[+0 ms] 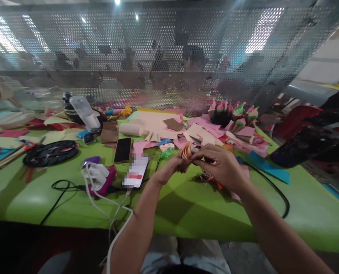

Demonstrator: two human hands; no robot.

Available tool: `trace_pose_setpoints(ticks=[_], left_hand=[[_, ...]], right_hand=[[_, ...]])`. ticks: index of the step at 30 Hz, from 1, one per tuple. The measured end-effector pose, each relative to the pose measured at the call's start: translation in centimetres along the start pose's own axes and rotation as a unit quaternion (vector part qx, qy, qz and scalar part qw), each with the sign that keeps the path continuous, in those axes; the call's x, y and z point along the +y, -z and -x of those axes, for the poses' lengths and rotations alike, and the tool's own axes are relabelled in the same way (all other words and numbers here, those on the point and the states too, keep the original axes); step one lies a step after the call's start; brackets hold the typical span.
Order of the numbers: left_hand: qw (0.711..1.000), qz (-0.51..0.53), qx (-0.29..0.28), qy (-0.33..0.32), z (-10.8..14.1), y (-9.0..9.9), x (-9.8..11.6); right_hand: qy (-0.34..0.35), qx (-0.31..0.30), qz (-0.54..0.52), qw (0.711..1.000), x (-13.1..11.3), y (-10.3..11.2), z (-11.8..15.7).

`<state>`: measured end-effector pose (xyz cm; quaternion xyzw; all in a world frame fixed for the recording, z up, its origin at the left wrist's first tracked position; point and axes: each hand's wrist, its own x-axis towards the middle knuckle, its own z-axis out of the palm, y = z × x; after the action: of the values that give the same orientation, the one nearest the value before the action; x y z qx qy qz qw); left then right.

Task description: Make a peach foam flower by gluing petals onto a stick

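Observation:
Above the green table's near middle, my left hand (177,163) is closed around a layered peach-orange paper flower (187,150). My right hand (219,163) meets it from the right, thumb and fingers pinched together at the flower's edge. The exact spot of that pinch is partly covered by the fingers. Beneath the right hand lies a small dark and orange bundle (207,177), too blurred to name. Just beyond the left hand is a crumpled bit of green plastic (166,153).
Cut pink paper (206,127) and a cream roll (131,129) cover the back. Pink-green paper flowers (239,109) stand behind. At left are a black phone (123,150), a cabled white-screened phone (136,171), a magenta power adapter (108,180) and a black round tray (51,153).

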<state>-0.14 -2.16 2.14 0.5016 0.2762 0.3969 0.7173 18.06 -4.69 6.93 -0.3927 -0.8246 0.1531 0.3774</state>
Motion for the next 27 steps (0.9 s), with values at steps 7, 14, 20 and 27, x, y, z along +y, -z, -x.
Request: trace_pose_setpoints(ticks=[7,14,20,27], left_hand=[[0.998,-0.052,0.001,0.026,-0.29,0.06,0.0],[0.998,-0.053,-0.006,0.029,-0.53,0.4,-0.46],[0.998,-0.06,-0.008,0.018,-0.34,0.12,-0.04],[0.998,-0.058,-0.02,-0.004,0.06,0.06,0.16]], right_hand=[[0.012,-0.021,0.006,1.0,0.14,0.28,-0.37],[0.012,-0.037,0.024,0.999,0.16,0.41,-0.48],[0.025,-0.038,0.051,0.998,0.28,0.23,-0.53],[0.049,-0.044,0.054,0.996,0.51,0.25,-0.56]])
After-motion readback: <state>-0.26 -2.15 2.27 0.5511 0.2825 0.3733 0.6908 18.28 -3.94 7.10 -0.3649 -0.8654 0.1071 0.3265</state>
